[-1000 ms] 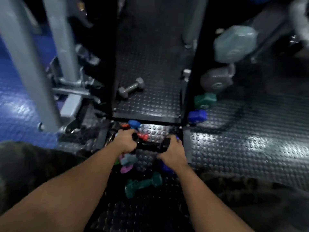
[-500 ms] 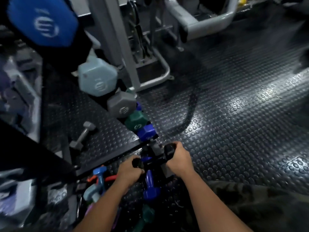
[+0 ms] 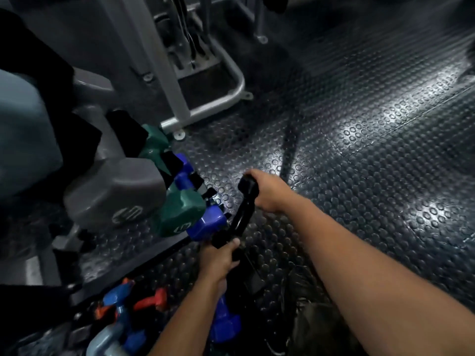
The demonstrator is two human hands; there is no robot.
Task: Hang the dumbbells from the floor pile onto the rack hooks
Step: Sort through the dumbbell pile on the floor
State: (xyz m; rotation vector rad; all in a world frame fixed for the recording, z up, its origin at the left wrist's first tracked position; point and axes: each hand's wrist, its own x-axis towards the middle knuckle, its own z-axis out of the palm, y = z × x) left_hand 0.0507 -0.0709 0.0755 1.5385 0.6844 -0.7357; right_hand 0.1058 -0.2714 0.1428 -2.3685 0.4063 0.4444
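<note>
I hold a black dumbbell (image 3: pixel 243 213) at both ends. My left hand (image 3: pixel 218 260) grips its lower end and my right hand (image 3: pixel 270 191) its upper end. It is tilted and sits just right of the rack's lowest hung dumbbells. On the rack hang a blue dumbbell (image 3: pixel 205 222), a green dumbbell (image 3: pixel 180 209), a grey dumbbell (image 3: pixel 113 194) and a pale blue one (image 3: pixel 23 129) at the left edge. The floor pile lies at the bottom left: a blue dumbbell (image 3: pixel 223 322), a red one (image 3: pixel 151 300), a light blue one (image 3: pixel 120 312) and a grey-blue one (image 3: pixel 108 343).
A grey machine frame (image 3: pixel 205 109) with a curved base tube stands behind the rack. Black studded rubber floor (image 3: pixel 359 150) stretches to the right. A dark cable (image 3: pixel 290 147) runs across it. A camouflage trouser leg (image 3: pixel 308 317) shows under my right arm.
My view has moved closer to the rack. The black dumbbell has risen and tilted from level to steep, my right hand going up and away, beside the rack's lowest blue dumbbell.
</note>
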